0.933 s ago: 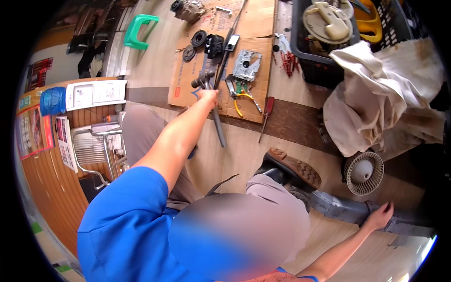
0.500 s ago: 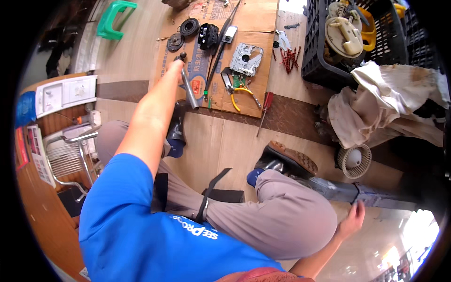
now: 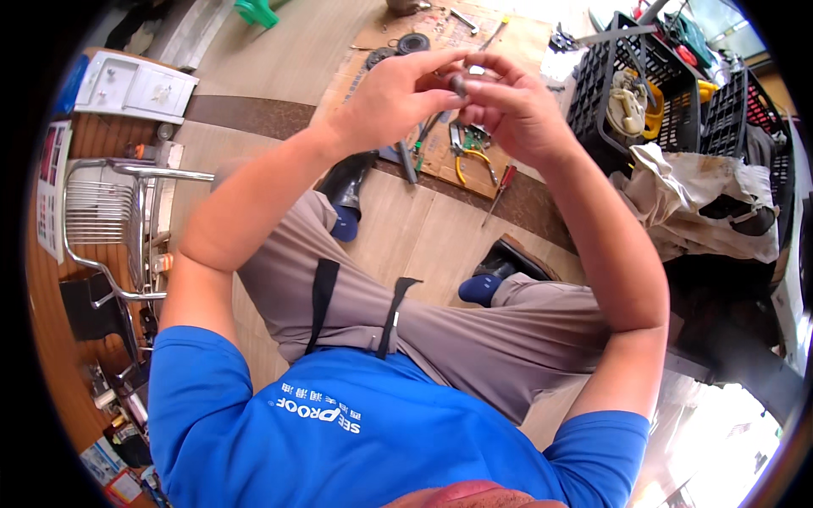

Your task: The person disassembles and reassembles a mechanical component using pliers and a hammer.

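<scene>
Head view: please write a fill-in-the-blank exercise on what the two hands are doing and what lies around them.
1. Both hands, the left hand and the right hand, meet around a small dark ____ part.
2. The pliers on the cardboard sheet have ____ handles.
3. The screwdriver on the floor has a ____ handle.

Missing words: metal; yellow; red

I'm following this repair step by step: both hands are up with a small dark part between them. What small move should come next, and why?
Probably steady the small dark part with the left hand while the right hand turns or seats it. Both hands' fingers meet on it in mid-air above the cardboard, so it looks mid-fitting. What the part is cannot be told.
</scene>
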`<state>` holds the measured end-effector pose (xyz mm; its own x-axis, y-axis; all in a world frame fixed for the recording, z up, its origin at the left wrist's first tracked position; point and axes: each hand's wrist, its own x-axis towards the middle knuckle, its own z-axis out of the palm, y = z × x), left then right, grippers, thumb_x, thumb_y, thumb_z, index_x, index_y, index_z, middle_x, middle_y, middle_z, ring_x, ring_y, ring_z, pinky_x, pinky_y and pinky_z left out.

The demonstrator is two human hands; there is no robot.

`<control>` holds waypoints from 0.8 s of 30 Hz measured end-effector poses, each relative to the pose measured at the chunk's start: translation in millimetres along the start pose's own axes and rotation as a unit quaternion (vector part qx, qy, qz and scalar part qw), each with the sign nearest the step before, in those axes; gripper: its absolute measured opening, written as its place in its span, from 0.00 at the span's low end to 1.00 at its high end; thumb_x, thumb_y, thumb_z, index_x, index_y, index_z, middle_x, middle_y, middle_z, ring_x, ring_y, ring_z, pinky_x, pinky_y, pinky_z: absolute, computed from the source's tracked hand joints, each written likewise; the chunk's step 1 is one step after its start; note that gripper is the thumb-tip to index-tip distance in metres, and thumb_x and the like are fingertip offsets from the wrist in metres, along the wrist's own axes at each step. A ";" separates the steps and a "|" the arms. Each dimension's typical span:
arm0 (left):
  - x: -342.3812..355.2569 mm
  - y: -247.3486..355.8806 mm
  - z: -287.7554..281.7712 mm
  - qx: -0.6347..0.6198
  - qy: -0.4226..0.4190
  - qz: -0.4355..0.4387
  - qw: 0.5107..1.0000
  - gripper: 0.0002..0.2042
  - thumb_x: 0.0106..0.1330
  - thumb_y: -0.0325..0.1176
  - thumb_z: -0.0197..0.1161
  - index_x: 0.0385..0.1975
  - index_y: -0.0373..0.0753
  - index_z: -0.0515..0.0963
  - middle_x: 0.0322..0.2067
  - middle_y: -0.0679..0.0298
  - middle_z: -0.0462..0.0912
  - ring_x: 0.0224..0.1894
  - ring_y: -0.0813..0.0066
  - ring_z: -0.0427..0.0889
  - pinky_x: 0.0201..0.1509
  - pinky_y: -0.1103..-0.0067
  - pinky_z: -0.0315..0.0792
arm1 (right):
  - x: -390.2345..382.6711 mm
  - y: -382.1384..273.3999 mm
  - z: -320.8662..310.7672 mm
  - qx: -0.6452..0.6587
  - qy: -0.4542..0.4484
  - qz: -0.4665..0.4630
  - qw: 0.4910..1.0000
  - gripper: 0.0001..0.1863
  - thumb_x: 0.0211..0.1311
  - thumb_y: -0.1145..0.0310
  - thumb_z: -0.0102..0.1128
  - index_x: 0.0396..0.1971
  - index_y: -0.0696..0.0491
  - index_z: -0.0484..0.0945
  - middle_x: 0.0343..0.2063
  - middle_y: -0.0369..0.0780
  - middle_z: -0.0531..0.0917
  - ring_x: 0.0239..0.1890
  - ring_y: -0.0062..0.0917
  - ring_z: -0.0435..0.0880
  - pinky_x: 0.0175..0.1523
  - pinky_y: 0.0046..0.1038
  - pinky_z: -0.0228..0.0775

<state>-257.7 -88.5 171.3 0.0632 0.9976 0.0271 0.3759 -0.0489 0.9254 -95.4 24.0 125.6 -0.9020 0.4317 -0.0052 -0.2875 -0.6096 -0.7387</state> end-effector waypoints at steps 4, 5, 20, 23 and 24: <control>-53.7 -30.5 -12.2 -0.073 0.066 -0.007 0.995 0.19 0.65 0.18 0.57 0.56 0.31 0.71 0.47 0.60 0.77 0.45 0.76 0.81 0.50 0.80 0.76 | 12.7 52.2 29.4 0.072 0.010 0.017 0.997 0.26 0.58 0.77 0.64 0.55 0.61 0.65 0.35 0.41 0.81 0.30 0.23 0.81 0.32 0.24 0.74; -63.3 -42.2 -13.9 -0.038 0.083 0.029 0.995 0.17 0.64 0.18 0.57 0.53 0.30 0.74 0.45 0.60 0.78 0.44 0.76 0.81 0.48 0.81 0.76 | 14.8 63.9 36.8 0.078 0.021 0.012 0.997 0.27 0.58 0.77 0.63 0.56 0.61 0.64 0.34 0.41 0.80 0.29 0.22 0.80 0.31 0.23 0.72; -58.6 -65.5 -38.0 -0.155 0.162 -0.114 0.968 0.07 0.63 0.22 0.63 0.39 0.30 0.77 0.30 0.63 0.82 0.30 0.80 0.82 0.36 0.82 0.78 | -12.9 257.7 -154.6 -0.702 0.206 0.268 0.626 0.21 0.56 0.61 0.62 0.42 0.62 0.77 0.44 0.56 0.80 0.48 0.47 0.80 0.55 0.41 0.72; -54.9 -60.3 -42.3 -0.200 0.171 -0.122 0.957 0.06 0.64 0.22 0.61 0.39 0.30 0.77 0.32 0.62 0.82 0.33 0.78 0.83 0.38 0.81 0.79 | -5.2 276.8 -168.9 -0.771 0.142 0.243 0.572 0.17 0.58 0.66 0.57 0.45 0.58 0.72 0.57 0.55 0.70 0.54 0.51 0.74 0.55 0.44 0.72; -54.7 -59.1 -42.8 -0.232 0.174 -0.128 0.948 0.06 0.64 0.22 0.61 0.40 0.31 0.77 0.33 0.62 0.82 0.34 0.77 0.83 0.39 0.81 0.79 | 1.7 280.6 -171.4 -0.771 0.135 0.237 0.576 0.17 0.58 0.66 0.57 0.45 0.58 0.72 0.57 0.55 0.70 0.54 0.51 0.74 0.55 0.44 0.72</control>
<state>-322.9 -138.1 131.3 -0.3149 0.9332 -0.1728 -0.1140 0.1436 0.9831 -122.4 -32.3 -197.2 -0.6197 0.6733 -0.4032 0.7847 0.5234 -0.3320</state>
